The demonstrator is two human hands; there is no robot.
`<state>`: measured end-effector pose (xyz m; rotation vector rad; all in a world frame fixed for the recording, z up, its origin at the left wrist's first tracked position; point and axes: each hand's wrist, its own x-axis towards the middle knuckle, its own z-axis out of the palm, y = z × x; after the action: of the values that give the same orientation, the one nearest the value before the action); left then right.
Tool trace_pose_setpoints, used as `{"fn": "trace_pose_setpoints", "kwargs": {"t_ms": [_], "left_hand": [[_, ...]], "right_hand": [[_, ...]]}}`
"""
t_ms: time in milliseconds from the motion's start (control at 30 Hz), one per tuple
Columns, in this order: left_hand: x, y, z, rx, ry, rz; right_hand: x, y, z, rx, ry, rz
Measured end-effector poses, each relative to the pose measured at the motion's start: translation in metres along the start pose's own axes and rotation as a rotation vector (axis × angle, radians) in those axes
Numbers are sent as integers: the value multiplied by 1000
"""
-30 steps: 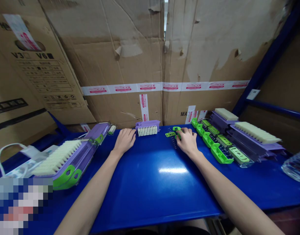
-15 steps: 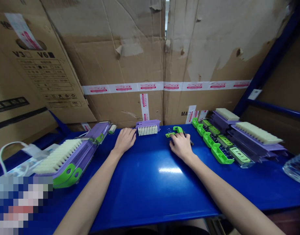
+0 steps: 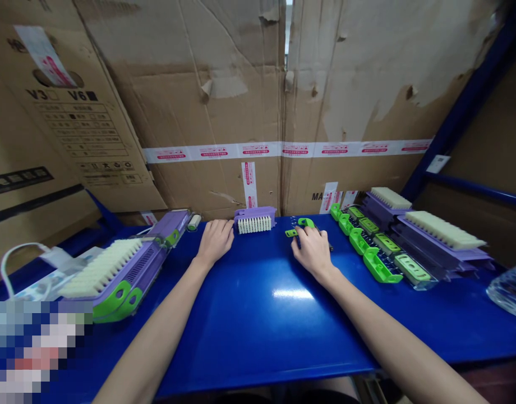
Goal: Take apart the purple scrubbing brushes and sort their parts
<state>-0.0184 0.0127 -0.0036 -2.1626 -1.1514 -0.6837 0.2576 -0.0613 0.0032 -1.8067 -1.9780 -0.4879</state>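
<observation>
Right hand (image 3: 312, 249) has slid a bit left and toward the viewer since a second ago, closer to the middle brush (image 3: 254, 220). It now covers the dark bits that used to show on its left, and a dark tip (image 3: 331, 247) sticks out on its far side from the brush. Its fingers are bent down onto the green bits, but I can't tell if they're pinching anything. Left hand (image 3: 216, 241) hasn't budged: curled right up against the brush's left end, grip hidden.

Other stuff: left of the brush, past that hand, there's a little pale block (image 3: 194, 222) and a big purple brush (image 3: 100, 266). Well right of it, green clips (image 3: 379, 265) in a row, clear cases (image 3: 413, 267), two more brushes (image 3: 445, 229). Cardboard (image 3: 207, 118) stands right behind it.

Middle brush is purple with neat white tufts facing the viewer. Just right of it on the blue desk (image 3: 249, 325) sit a flat green plate (image 3: 290, 233) with dark holes and a brighter, curved green piece (image 3: 307, 222), both half blocked by fingers.
</observation>
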Motion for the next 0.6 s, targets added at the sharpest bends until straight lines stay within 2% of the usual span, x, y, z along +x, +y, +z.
{"fn": "trace_pose_setpoints", "kwargs": {"t_ms": [133, 267, 367, 500, 600], "left_hand": [[1, 2, -1, -9, 20, 42], [3, 7, -4, -10, 58, 125], [5, 16, -6, -5, 68, 197], [10, 35, -10, -52, 20, 255], [12, 48, -13, -123, -30, 301]], "right_hand": [[1, -2, -2, 20, -121, -32], [-2, -8, -6, 170, -162, -119], [-4, -11, -10, 264, -119, -146], [-4, -8, -14, 328, 5, -110], [-3, -4, -13, 420, -16, -90]]}}
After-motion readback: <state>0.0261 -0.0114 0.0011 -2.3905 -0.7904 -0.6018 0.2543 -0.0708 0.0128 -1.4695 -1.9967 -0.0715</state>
